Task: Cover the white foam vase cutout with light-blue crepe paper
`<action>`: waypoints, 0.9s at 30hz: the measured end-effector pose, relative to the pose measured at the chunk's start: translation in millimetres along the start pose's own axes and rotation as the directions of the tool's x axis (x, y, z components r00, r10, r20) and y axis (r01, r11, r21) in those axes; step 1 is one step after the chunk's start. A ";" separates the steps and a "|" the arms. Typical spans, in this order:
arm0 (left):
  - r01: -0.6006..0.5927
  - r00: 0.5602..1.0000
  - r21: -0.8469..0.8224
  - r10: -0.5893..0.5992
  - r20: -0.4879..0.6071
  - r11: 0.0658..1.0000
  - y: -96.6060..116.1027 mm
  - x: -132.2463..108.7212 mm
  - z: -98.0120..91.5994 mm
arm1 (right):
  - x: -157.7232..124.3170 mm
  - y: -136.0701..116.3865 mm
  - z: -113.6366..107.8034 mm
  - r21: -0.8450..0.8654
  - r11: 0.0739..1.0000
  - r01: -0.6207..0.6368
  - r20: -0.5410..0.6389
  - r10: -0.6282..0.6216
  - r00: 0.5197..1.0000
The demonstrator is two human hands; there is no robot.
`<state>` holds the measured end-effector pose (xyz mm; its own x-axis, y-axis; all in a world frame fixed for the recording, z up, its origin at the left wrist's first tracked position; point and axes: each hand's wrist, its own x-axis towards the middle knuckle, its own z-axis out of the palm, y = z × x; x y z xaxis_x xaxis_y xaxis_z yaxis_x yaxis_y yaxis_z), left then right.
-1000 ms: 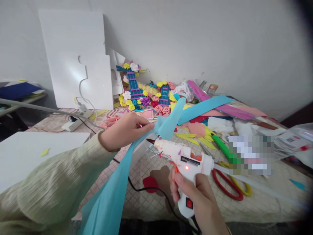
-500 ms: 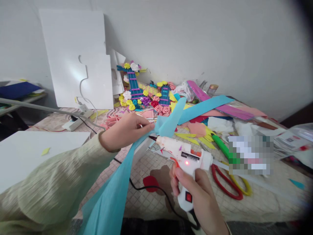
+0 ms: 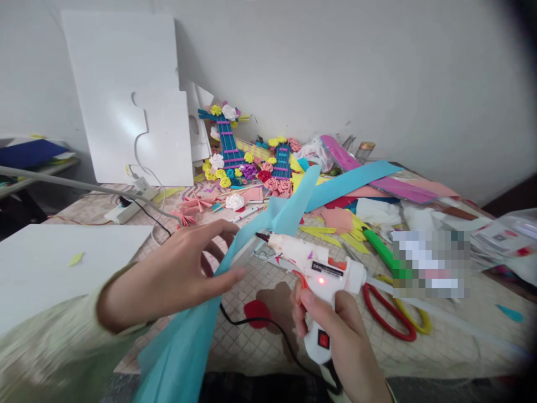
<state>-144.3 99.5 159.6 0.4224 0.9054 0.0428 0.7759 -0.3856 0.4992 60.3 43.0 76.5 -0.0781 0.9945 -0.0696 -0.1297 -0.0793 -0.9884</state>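
My right hand (image 3: 331,324) grips the handle of a white glue gun (image 3: 314,263), whose red light glows. Its dark nozzle points left, close to the edge of a narrow white board (image 3: 246,251). Light-blue crepe paper (image 3: 191,336) runs along that board and hangs down towards me; at the far end it is folded, with one strip (image 3: 305,196) sticking up. My left hand (image 3: 180,271) is open beside the paper, thumb in front and fingers partly hidden behind it. Whether the fingertips touch the paper I cannot tell.
Red-and-yellow-handled scissors (image 3: 390,313) and a green tool (image 3: 380,246) lie at right. A black cord (image 3: 272,322) crosses the table. Behind are paper flowers (image 3: 235,168), a white paper flower (image 3: 235,201) and a power strip (image 3: 130,207). A large white board (image 3: 130,101) leans on the wall.
My left hand has let go of the paper near the nozzle and come back down the strip, its fingers spreading. The glue gun has hardly moved.
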 end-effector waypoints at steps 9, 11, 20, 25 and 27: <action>0.093 0.988 0.034 -0.088 -0.124 0.995 -6.3 -30.3 2.1 | -1.4 3.2 -2.4 -0.016 1.000 -0.011 -0.021 0.011 1.000; 0.120 0.986 -0.014 -0.121 -0.118 0.993 -5.4 -32.2 2.8 | -1.3 1.8 -1.9 0.017 1.000 0.009 -0.007 -0.009 1.000; 0.103 0.991 -0.096 -0.110 -0.076 0.990 -5.6 -34.5 3.5 | -13.4 -5.5 0.6 0.058 0.998 0.017 0.056 -0.020 0.998; 0.069 0.995 -0.146 -0.078 -0.060 0.987 -1.2 -35.0 3.2 | -22.4 0.0 1.8 0.064 0.995 -0.080 0.089 0.074 0.993; 0.057 0.996 -0.167 -0.068 -0.061 0.984 1.5 -35.8 2.8 | -24.4 2.3 1.6 0.056 0.995 -0.085 0.119 0.078 0.990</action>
<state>-156.9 66.0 156.4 0.3394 0.9386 0.0619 0.7096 -0.2986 0.6382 60.4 18.5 76.1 -0.2048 0.9701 -0.1301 -0.1776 -0.1676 -0.9697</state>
